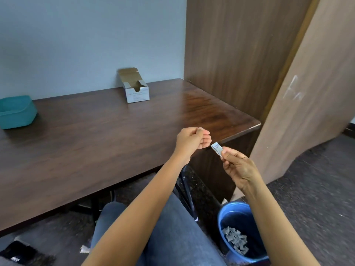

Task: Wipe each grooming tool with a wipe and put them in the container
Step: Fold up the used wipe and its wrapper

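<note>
Two bare arms reach out over a lap in jeans. R grip [237, 166] pinches a small white wipe packet [217, 148] btwn thumb & fingertips, in the air just off the near right corner of the dark wood bench [96, 141]. L grip [192, 138] is close beside the packet, not touching, fingers curled in w/ nothing seen inside. Teal container [16, 112] sits at bench's far left; open cardboard box [136, 89] at the back by the wall. Blue bucket [240, 214] on the floor holds grey scraps [235, 239].
</note>
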